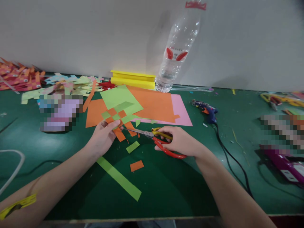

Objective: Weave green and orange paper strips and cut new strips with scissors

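Note:
Between the thumb and fingers of my left hand (106, 134) is a woven paper piece (116, 116) of orange and green strips, with loose strip ends sticking out. My right hand (178, 141) grips a pair of scissors (145, 133) with one red and one yellow handle. Their blades point left, and the tips reach the orange strip ends beside my left fingers. Below lie a small green scrap (133, 147), an orange scrap (137, 166) and a long green strip (121, 179). Under and behind the woven piece rest a green sheet (118, 96) and an orange sheet (154, 103).
A water bottle (177, 53) leans against the wall beside a yellow holder (133, 79). To the right lies a blue glue gun (206, 110) with a black cord. A phone (63, 114) and paper scraps (71, 87) are at left; a purple object (282, 163) sits far right.

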Motion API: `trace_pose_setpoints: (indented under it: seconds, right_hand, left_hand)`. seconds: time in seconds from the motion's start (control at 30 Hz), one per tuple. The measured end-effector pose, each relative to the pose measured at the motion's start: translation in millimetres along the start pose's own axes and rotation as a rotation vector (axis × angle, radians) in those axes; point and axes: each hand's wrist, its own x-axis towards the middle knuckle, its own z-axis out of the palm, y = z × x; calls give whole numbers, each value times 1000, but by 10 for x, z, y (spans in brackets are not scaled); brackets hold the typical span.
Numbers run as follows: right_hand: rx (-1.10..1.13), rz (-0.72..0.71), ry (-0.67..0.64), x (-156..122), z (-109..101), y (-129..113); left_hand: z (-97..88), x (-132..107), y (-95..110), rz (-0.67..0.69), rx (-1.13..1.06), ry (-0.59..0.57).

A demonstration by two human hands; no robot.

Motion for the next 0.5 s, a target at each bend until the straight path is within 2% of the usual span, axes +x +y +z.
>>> trace_pose_setpoints:
  seconds: [0.37, 0.5]
  right_hand:
    - [-98, 24, -17, 1, -17, 33]
    - [-32, 16, -1, -12, -11, 15]
  left_hand:
    - [25, 2, 20, 11, -51, 43]
    - [16, 27, 24, 20, -65, 62]
